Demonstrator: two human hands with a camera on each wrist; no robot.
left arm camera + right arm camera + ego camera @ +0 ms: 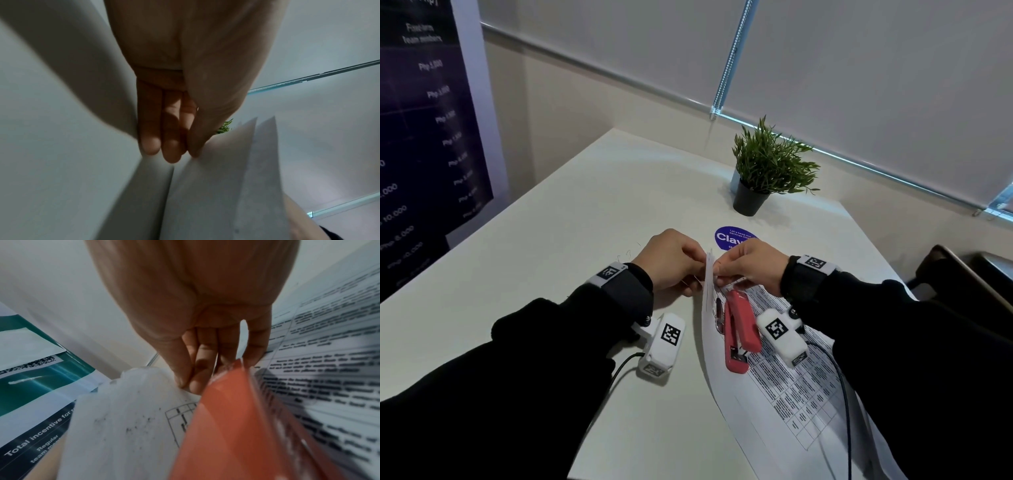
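Note:
A stack of printed sheets [784, 387] lies on the white table [571, 219], its top left corner lifted upright. My left hand [674, 263] pinches that raised corner [709, 274] from the left; in the left wrist view its fingertips [164, 152] press on the fanned white sheets [216, 186]. My right hand [750, 265] pinches the same corner from the right, thumb and forefinger meeting on the ragged paper edge [139, 399]. A red stapler [739, 329] lies on the printed pages just below both hands, and it fills the lower right wrist view as an orange-red body [236, 426].
A small potted plant [763, 171] stands at the back of the table, with a round blue sticker [732, 236] in front of it. A dark poster [421, 137] hangs on the left wall. A dark chair [962, 274] sits to the right.

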